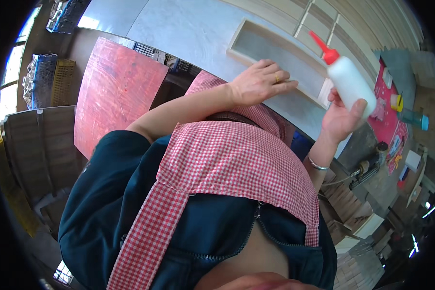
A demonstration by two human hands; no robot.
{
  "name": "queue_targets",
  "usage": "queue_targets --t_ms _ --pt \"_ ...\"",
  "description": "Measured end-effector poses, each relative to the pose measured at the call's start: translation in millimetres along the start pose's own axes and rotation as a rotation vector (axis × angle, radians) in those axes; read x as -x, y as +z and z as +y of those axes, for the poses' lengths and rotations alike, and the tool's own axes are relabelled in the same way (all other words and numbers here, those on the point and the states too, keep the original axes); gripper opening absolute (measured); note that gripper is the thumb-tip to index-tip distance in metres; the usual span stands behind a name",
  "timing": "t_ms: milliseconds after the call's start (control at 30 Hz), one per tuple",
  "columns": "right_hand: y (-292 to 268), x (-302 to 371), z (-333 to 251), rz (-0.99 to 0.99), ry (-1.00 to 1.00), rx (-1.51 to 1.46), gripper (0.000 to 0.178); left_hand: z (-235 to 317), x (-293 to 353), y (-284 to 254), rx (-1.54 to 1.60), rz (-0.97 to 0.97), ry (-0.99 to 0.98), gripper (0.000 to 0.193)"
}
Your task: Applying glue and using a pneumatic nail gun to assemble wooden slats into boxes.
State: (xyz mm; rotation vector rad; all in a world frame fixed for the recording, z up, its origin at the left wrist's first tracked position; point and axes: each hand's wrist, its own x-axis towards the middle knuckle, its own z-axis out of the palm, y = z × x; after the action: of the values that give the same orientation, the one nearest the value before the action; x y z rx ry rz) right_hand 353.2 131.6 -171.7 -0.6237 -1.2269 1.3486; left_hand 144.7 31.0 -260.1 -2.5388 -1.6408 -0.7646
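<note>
While the right hand (340, 120) holds one bottle (351, 83), one frame (285, 42) lies nearby.

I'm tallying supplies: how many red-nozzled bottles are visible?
1: the white plastic squeeze bottle with a pointed red nozzle, held in the right hand, near the pale rectangular wooden frame. Others may be hidden.

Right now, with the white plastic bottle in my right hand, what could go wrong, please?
The white plastic bottle with the pointed red nozzle is held near its base by the right hand, so it might slip if the fingers loosen. I cannot tell whether the nozzle is open; if so, a squeeze could release some contents. The left hand is close to the near side of the pale rectangular wooden frame, so it might nudge it.
</note>
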Motion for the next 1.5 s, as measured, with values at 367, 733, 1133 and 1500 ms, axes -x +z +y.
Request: queue_targets --t_ms 367,733,1133,1500 --pt "57 4 37 -0.194 0.063 0.385 0.055 7 15 12 -0.053 0.186 0.033 0.045" --pt "71 -6 50 -0.376 -0.046 0.481 0.051 7 23 20 0.035 0.152 0.012 0.050" --pt "75 -20 55 -0.362 -0.152 0.532 0.050 6 21 18 0.030 0.164 0.029 0.047" --pt "83 -38 70 -0.244 -0.250 0.615 0.051 7 19 14 0.037 0.127 0.021 0.047"
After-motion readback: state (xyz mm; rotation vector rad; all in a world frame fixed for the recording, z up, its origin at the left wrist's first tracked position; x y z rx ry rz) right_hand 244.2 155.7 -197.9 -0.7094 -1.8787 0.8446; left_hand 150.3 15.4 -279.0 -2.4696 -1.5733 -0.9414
